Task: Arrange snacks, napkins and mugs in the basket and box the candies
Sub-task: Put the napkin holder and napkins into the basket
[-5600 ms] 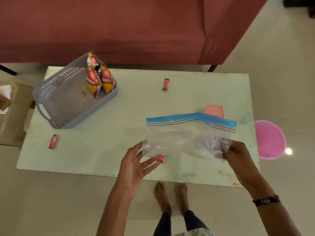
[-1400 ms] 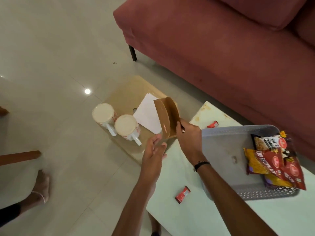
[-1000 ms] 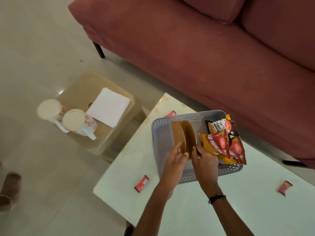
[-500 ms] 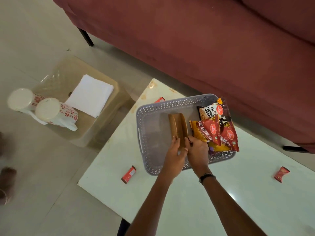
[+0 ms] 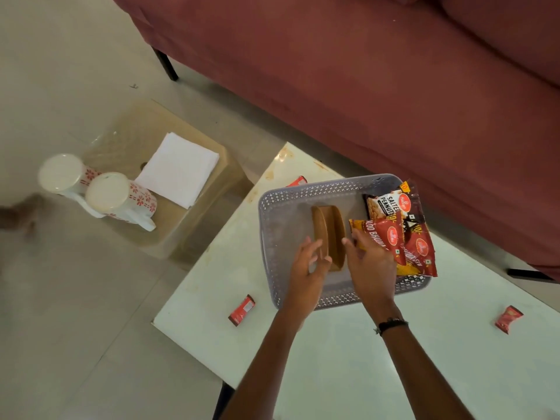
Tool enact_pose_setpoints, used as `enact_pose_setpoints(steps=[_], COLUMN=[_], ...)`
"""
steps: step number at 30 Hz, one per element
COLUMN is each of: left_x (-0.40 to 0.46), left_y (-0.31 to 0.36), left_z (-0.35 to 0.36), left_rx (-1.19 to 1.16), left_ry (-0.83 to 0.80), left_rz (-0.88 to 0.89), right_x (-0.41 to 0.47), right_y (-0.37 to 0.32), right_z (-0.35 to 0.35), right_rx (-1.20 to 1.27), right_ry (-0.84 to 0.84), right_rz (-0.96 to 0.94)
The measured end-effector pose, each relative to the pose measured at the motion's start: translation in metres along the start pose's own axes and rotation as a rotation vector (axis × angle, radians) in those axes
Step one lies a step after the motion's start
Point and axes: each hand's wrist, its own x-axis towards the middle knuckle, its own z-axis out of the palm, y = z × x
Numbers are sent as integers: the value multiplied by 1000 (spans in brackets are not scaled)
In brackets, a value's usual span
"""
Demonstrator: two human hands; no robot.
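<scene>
A brown wooden napkin holder [image 5: 328, 234] stands upright in the grey perforated basket [image 5: 272, 204], left of several red snack packets [image 5: 404, 237] leaning at the basket's right end. My left hand [image 5: 306, 263] hovers at the holder's left side with fingers spread and straight. My right hand [image 5: 369, 265] sits at its right side, fingers relaxed against the packets. Neither hand grips anything. Red-wrapped candies lie on the white table: one candy [image 5: 241, 310] in front of the basket, another candy [image 5: 508, 319] at the right, a third candy [image 5: 297, 180] behind the basket.
Left of the table [image 5: 333, 359], a low tan stool [image 5: 194, 234] carries a stack of white napkins [image 5: 178, 169] and two white mugs with red flowers, one mug [image 5: 59, 177] beside the other mug [image 5: 116, 197]. A red sofa [image 5: 363, 71] runs behind the table.
Both hands set the brown holder down inside the basket and have loosened from it; the fingers are now spread beside it. The view shifted slightly.
</scene>
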Motion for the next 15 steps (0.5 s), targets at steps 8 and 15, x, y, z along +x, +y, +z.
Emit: enact_pose_setpoints(steps=[8, 15], left_x=[21, 65], left_y=[33, 36], left_z=[-115, -193], left_rx=[-243, 645], left_ry=[432, 455], left_rz=[60, 201], right_x=[38, 102], right_y=[-141, -248], right_z=[22, 114], right_rx=[159, 22], right_ry=[-223, -389], right_rz=[-268, -452])
